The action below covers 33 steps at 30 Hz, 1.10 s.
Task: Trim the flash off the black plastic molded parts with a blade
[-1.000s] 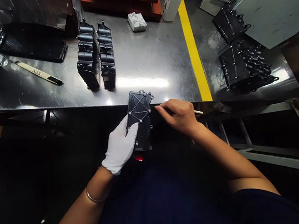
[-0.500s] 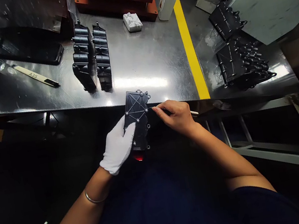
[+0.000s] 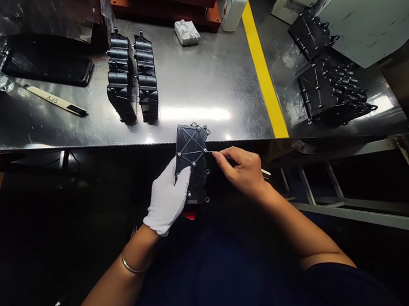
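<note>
Clamped on a black plastic part, gloved left hand, right hand pinching a thin tool

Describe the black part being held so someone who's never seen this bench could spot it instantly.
Find the shiny metal bench with the yellow stripe. At its near edge, a white-gloved left hand holds the black part, its flat face crossed by raised ribs. Unlike the similar parts resting on the bench, this one is in a hand.
</note>
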Each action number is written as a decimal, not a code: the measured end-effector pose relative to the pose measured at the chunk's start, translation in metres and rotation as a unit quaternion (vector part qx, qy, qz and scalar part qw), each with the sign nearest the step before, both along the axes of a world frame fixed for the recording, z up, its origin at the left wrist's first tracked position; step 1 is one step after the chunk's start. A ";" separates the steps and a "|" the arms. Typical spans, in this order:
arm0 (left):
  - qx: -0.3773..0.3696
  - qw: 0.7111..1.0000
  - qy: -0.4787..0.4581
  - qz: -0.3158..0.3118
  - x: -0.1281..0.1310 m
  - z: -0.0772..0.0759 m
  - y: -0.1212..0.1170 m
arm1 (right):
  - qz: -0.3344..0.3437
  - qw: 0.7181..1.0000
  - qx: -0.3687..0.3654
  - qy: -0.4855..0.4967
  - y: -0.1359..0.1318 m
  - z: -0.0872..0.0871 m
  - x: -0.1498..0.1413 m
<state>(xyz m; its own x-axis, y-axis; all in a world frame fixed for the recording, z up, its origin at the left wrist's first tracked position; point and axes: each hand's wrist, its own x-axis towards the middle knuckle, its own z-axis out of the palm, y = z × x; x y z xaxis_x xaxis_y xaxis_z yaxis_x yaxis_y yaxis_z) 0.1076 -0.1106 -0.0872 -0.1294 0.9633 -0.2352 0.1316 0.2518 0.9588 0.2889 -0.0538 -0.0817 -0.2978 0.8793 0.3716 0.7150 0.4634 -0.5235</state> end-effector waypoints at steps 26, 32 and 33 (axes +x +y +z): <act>-0.170 0.871 -0.454 0.083 -0.039 -0.039 -0.043 | 0.019 0.798 -0.461 0.387 -0.036 -0.046 -0.016; -0.091 0.905 -0.365 0.199 -0.037 -0.049 -0.037 | -0.071 0.825 -0.388 0.406 -0.048 -0.039 -0.024; -0.072 0.915 -0.344 0.199 -0.038 -0.049 -0.037 | -0.035 0.841 -0.384 0.379 -0.053 -0.035 -0.023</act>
